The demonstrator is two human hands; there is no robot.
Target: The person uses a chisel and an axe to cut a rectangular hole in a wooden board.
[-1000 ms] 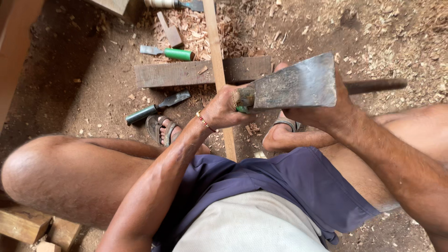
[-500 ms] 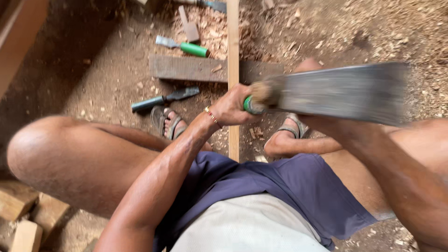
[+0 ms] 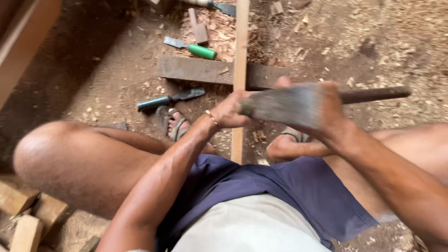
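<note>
I sit low over a dirt floor with my knees apart. Both hands hold a broad flat grey metal blade point(image 3: 280, 105), blurred by motion, above a thin pale wooden strip point(image 3: 240, 60) that runs away from me. My left hand point(image 3: 228, 112) is closed around the blade's left end, where its handle is hidden. My right hand point(image 3: 329, 114) wraps over the blade's right part from behind. A dark bar point(image 3: 378, 94) shows beyond the right hand; I cannot tell if it belongs to the tool.
A dark plank point(image 3: 196, 70) lies crosswise under the strip. A green-handled chisel point(image 3: 200, 50) and a dark-handled chisel point(image 3: 163, 100) lie on the shavings. My sandalled feet point(image 3: 177, 123) flank the strip. Wood offcuts point(image 3: 23, 219) sit at lower left.
The blade has dropped and swung left, from flat and raised at the right to lower over the strip. Both hands kept their hold. My view shifted slightly.
</note>
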